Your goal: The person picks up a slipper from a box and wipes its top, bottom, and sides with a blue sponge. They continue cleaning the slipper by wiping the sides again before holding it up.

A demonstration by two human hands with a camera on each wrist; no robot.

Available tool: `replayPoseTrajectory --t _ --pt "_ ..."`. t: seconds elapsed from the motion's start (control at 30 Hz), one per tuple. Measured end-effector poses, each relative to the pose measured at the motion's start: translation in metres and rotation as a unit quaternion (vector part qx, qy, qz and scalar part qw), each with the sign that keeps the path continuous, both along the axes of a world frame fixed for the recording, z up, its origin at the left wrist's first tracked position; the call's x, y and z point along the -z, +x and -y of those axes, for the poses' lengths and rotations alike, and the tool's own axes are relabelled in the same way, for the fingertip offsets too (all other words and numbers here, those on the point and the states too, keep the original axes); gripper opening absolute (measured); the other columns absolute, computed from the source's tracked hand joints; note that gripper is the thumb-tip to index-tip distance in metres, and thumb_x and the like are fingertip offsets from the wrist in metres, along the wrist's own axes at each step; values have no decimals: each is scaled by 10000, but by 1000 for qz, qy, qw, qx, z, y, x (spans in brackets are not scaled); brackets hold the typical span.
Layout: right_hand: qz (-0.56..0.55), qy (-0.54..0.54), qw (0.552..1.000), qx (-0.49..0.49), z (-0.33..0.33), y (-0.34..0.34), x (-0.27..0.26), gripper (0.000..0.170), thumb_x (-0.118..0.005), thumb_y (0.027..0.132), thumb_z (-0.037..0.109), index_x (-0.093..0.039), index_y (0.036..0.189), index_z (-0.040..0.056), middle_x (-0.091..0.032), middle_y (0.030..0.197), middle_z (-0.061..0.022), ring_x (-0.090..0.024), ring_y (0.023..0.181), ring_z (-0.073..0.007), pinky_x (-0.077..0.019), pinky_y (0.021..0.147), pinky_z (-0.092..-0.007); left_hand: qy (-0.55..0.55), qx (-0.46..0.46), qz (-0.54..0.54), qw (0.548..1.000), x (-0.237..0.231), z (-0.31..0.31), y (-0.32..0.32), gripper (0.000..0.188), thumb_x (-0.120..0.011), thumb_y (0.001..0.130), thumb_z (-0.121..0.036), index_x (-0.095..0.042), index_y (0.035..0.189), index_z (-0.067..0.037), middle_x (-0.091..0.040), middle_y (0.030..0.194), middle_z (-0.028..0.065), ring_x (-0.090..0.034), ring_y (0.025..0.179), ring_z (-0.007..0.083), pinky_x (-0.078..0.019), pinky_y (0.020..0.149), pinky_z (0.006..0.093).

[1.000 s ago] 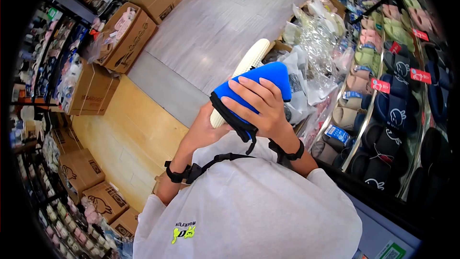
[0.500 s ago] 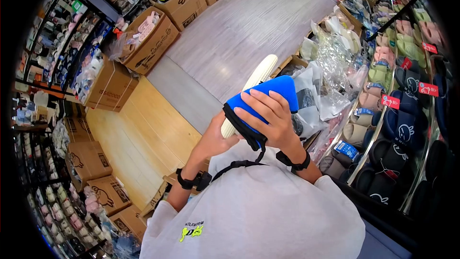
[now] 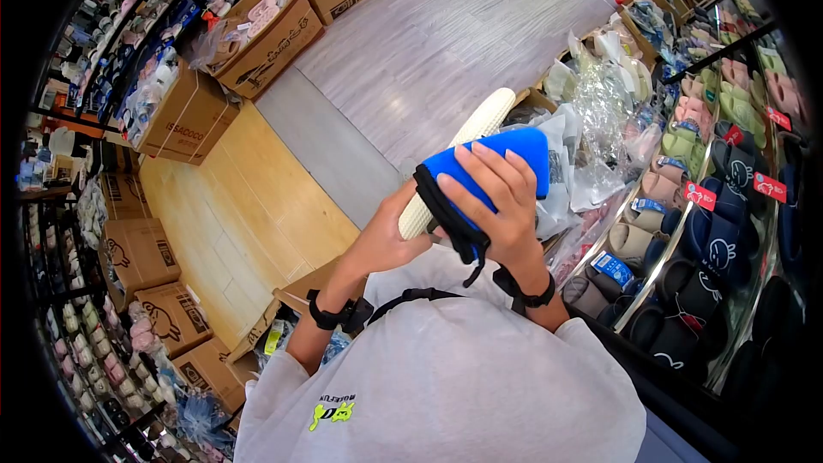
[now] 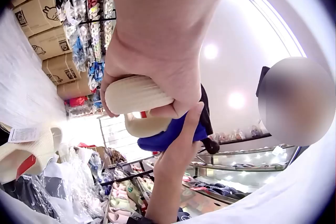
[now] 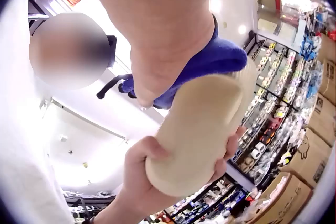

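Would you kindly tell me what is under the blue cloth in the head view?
A cream slipper: one end shows past the blue cloth, the other at the left hand. Its middle cannot be seen there, covered by the cloth and the right hand.

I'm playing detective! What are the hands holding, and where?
The left hand grips the cream slipper by its end nearest the shirt; the right hand holds the blue cloth thing across its middle.

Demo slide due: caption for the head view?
Left hand grips a cream slipper while the right hand holds a black-edged blue fabric item against it, near displayed slippers.
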State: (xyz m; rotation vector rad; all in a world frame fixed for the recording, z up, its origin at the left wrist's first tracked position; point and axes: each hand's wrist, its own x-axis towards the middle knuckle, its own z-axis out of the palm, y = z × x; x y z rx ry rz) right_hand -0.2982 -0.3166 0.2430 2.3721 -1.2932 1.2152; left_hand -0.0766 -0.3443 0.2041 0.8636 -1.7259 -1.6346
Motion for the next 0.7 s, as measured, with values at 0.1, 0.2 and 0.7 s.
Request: replayPoseTrajectory --t 0.1,0.2,0.7 --pt "-85 -37 995 -26 -5 4 1 413 -637 1011 288 -759 1402 244 -689 1507 -48 -632 1377 -205 -390 1203 -404 -64 1 -50 997 -5 0 -3 918 -830 796 46 -454 1631 -19 -612 1571 141 -570 1365 178 -485 1155 390" --pt "-79 -27 995 -61 -5 -1 -3 399 -651 1001 259 -766 1383 242 -695 1497 -37 -635 1371 -196 -412 1192 -402 -11 7 -48 999 -18 -1 -3 907 -777 800 67 -443 1638 -16 -583 1609 142 -551 1396 185 -469 1180 396" --pt "-48 -16 997 -57 -2 11 -11 425 -626 988 210 -747 1395 206 -699 1489 -49 -632 1388 -203 -414 1219 -416 -1 -16 4 1000 1 1 9 772 -904 791 -8 -556 1480 0 -691 1388 123 -641 1284 213 -535 1107 412"
